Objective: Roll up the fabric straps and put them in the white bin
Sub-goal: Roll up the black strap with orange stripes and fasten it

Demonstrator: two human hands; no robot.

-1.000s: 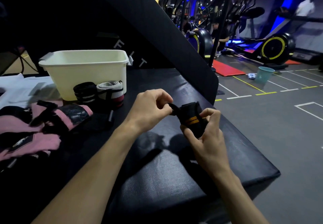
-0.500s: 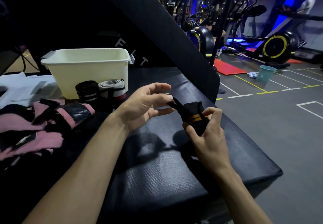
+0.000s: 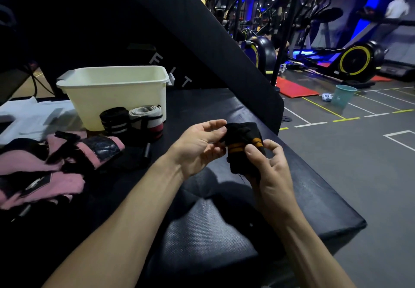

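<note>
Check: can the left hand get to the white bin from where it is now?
Probably yes. The left hand pinches the black strap with the right hand; the white bin sits up-left, top open. Only two rolled straps stand against its front wall.

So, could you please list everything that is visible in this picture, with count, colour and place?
strap roll: 1, black with orange stripes, held in both hands above the bench
rolled straps: 2, one black with white stripes, one grey with red edge, in front of the bin
white bin: 1, cream white, far left on the bench
pink straps: a loose pile, pink and black, left
padded bench: 1, black, under everything
bucket: 1, teal, on the gym floor
exercise machines: several, black and yellow, background
left hand: pinches the roll's left side
right hand: grips the roll
</note>
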